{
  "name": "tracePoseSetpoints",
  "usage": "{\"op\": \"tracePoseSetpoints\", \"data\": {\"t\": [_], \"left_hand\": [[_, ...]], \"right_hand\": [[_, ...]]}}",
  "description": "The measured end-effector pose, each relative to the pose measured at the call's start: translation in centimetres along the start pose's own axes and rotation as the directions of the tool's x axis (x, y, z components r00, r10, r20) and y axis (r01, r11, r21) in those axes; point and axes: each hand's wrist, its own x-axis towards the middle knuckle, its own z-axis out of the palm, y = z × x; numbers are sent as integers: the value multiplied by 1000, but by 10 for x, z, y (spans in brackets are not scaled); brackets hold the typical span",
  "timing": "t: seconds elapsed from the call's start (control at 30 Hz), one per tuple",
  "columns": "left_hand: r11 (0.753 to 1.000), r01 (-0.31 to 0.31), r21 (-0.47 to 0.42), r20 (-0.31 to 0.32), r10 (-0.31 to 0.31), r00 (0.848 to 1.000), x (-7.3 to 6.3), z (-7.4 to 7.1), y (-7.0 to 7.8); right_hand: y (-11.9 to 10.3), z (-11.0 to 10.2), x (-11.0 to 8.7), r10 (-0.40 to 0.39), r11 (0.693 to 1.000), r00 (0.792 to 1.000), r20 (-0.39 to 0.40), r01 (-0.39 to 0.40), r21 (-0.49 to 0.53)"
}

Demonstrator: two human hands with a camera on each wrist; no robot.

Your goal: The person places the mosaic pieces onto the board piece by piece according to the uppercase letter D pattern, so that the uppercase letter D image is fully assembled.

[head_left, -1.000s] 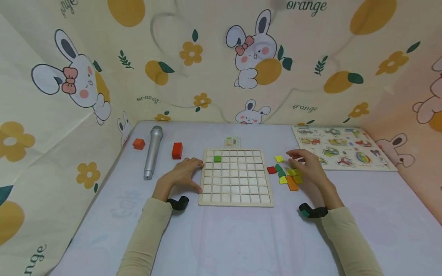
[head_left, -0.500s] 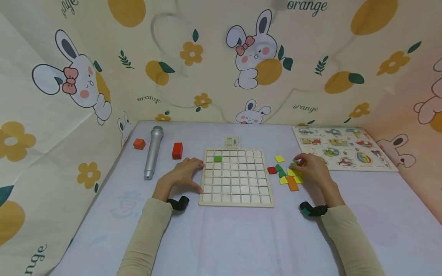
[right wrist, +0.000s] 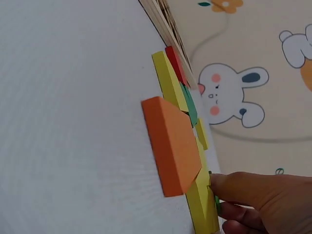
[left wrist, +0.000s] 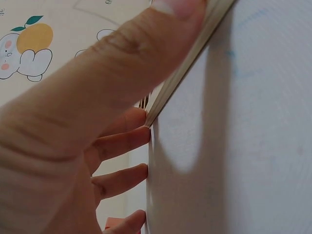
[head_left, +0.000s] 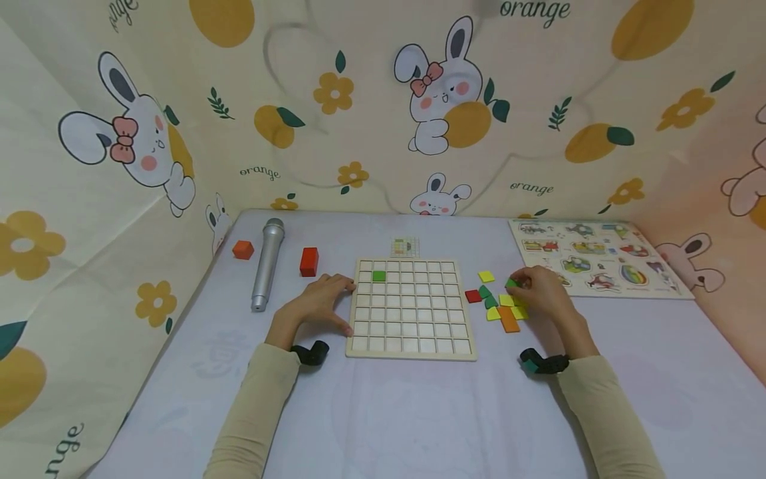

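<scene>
A wooden grid board (head_left: 413,326) lies mid-table, with one green square tile (head_left: 379,276) in its upper left part. My left hand (head_left: 316,303) touches the board's left edge, thumb nearer and fingers farther along, not curled round it. Right of the board, my right hand (head_left: 546,293) pinches a small green tile (head_left: 511,283) between thumb and fingers; most of the tile is hidden. Beneath and beside that hand lie yellow tiles (head_left: 493,313), an orange block (head_left: 509,320), darker green pieces (head_left: 491,302) and a red tile (head_left: 473,296). In the right wrist view the orange block (right wrist: 170,146) is nearest.
A silver microphone (head_left: 267,266) lies at the left between a red-orange block (head_left: 242,250) and a red block (head_left: 308,262). Behind the board is a small pattern card (head_left: 405,247). A picture puzzle board (head_left: 598,259) occupies the back right. Patterned cloth walls stand around the table.
My right hand has lowered slightly to the right, its fingers closing from a loose spread into a pinch on the green tile. The left hand stays at the board's edge.
</scene>
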Motion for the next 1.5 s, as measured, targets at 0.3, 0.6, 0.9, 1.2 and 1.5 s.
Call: {"op": "tracePoseSetpoints", "data": {"t": [0.3, 0.6, 0.9, 1.2, 1.5], "left_hand": [[999, -39, 19, -17, 39, 999, -1, -1, -1], [999, -35, 21, -9, 35, 999, -1, -2, -1], [1000, -2, 12, 4, 2, 1000, 0, 1, -2], [1000, -13, 13, 4, 13, 1000, -1, 0, -1], [1000, -5, 14, 12, 5, 1000, 0, 0, 0]], "right_hand": [[-23, 9, 13, -124, 984, 988, -95, 135, 114], [-87, 40, 33, -315, 902, 942, -121, 336, 270], [-134, 81, 48, -425, 844, 902, -81, 427, 325], [-148, 108, 58, -430, 867, 900, -67, 433, 247], [-156, 114, 59, -431, 884, 899, -80, 439, 160]]}}
